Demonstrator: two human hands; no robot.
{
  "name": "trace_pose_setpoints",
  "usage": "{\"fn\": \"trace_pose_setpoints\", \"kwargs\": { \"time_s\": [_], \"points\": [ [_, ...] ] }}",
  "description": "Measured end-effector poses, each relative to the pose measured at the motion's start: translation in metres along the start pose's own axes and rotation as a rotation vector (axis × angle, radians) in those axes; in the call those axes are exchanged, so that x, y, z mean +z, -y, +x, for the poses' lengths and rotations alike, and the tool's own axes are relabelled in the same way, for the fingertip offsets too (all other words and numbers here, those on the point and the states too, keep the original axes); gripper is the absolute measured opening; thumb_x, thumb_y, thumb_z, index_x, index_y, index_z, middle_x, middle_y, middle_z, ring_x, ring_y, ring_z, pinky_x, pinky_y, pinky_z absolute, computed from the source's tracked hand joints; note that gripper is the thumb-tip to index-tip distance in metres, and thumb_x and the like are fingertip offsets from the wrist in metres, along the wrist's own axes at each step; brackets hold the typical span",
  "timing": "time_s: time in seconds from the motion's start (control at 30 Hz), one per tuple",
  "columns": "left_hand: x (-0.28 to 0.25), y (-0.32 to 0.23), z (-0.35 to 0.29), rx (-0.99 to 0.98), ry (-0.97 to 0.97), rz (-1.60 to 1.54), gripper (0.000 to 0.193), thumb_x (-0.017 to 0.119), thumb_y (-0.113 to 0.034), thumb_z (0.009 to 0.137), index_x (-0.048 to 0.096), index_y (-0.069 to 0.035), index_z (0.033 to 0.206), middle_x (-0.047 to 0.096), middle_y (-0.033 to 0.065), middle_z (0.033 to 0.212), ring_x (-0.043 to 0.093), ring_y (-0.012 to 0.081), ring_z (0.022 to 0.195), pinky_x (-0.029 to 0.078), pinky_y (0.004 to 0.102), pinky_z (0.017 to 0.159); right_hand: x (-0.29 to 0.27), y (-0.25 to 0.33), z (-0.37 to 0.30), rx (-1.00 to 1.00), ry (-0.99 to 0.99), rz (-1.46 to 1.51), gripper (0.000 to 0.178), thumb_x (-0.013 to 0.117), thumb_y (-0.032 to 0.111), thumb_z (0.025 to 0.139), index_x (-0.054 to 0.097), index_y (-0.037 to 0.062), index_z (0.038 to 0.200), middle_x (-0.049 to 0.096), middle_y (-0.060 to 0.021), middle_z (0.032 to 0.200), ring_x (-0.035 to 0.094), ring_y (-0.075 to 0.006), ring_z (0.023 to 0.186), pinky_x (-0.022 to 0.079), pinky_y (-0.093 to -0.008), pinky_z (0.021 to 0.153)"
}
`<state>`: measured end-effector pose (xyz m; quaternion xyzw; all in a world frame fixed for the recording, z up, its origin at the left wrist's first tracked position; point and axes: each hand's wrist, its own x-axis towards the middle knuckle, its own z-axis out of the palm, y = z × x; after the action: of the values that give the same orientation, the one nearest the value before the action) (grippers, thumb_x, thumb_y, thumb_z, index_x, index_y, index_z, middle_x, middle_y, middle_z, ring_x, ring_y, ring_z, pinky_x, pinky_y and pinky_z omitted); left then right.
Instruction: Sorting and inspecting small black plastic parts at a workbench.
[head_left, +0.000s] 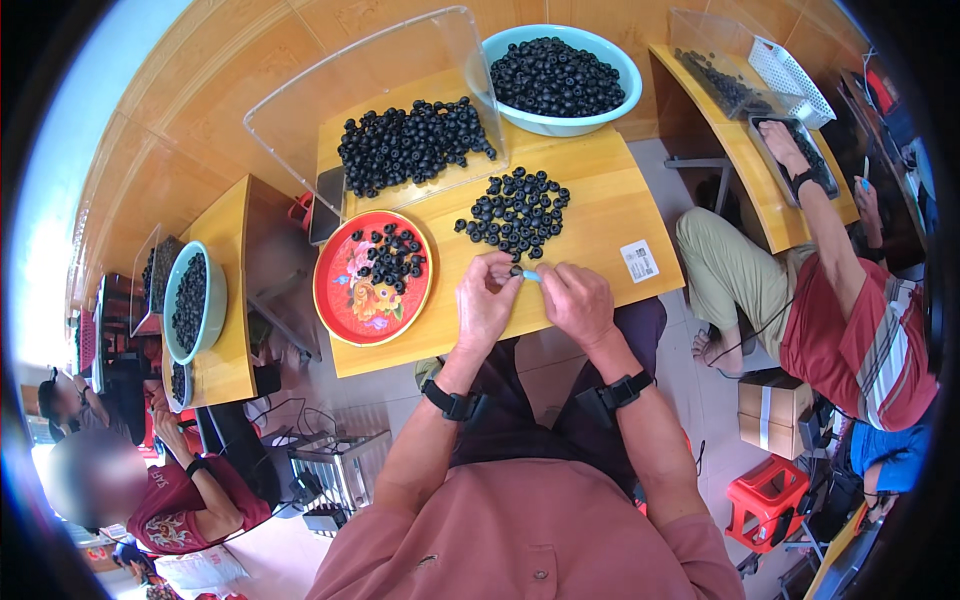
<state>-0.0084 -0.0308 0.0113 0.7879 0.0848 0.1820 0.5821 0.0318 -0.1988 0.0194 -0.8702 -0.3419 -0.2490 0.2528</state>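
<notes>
By the surface's [603,200] front edge, left fingers [506,291] are pinching one black ball [516,270], right fingers [556,286] one sideways, left-pointing blue stick [531,276].

The right hand [577,300] partly hides the blue tool [531,276].

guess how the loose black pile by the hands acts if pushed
The loose black pieces will probably roll apart, being small and rounded. They may spread widely, as no rim surrounds them on the table. Each is likely light, tiny beside the left hand.
</notes>
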Motion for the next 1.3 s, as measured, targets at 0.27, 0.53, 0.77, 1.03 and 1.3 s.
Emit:
{"fn": "trace_pose_setpoints", "kwargs": {
  "time_s": [0.27,0.53,0.77,1.03,1.3],
  "points": [
    [0.0,-0.002,0.0,-0.019,0.023,-0.018,0.032,0.08,0.005,0.085,0.066,-0.001,0.113,0.073,0.0078,0.093,0.071,0.0128,0.082,0.059,0.0274,0.076,0.002,-0.002,-0.002,0.006,0.004,-0.014,0.009,0.069,0.012,0.089,0.07,0.0071,0.097,0.057,-0.0057,0.073,0.063,-0.0239,0.064,0.052,-0.0388,0.058],
    [0.001,0.007,0.0,-0.027,0.01,-0.153,0.026,0.08,0.005,0.087,0.064,0.0,0.107,0.072,0.0074,0.092,0.071,0.0123,0.083,0.059,0.028,0.077,0.003,-0.001,-0.002,0.016,-0.01,-0.006,0.009,0.069,0.012,0.089,0.07,0.0075,0.097,0.058,-0.0057,0.073,0.064,-0.0236,0.065,0.052,-0.0387,0.058],
    [-0.002,0.006,0.0,-0.044,0.014,-0.099,0.025,0.081,0.003,0.087,0.057,-0.003,0.091,0.068,0.0031,0.083,0.06,0.0074,0.07,0.053,0.0252,0.066,0.003,-0.001,-0.003,0.021,-0.015,-0.014,0.01,0.069,0.011,0.089,0.07,0.0072,0.098,0.058,-0.0057,0.072,0.063,-0.0237,0.065,0.051,-0.0383,0.058],
    [-0.002,0.018,-0.002,-0.034,-0.032,-0.231,0.026,0.082,0.0,0.088,0.056,-0.004,0.087,0.067,0.0016,0.083,0.057,0.0065,0.07,0.05,0.0249,0.065,0.006,-0.002,-0.002,0.106,-0.039,-0.028,0.01,0.069,0.009,0.087,0.069,0.0063,0.097,0.06,-0.0065,0.074,0.066,-0.0242,0.067,0.053,-0.0384,0.06],
    [-0.002,0.004,0.002,0.066,-0.003,-0.063,0.021,0.081,0.0,0.088,0.074,-0.002,0.108,0.069,0.0072,0.095,0.066,0.0139,0.076,0.055,0.0283,0.069,0.005,-0.001,-0.001,0.12,-0.035,-0.039,0.01,0.069,0.008,0.087,0.069,0.0063,0.097,0.06,-0.0062,0.074,0.066,-0.0248,0.069,0.053,-0.0387,0.061]
  ]
}}
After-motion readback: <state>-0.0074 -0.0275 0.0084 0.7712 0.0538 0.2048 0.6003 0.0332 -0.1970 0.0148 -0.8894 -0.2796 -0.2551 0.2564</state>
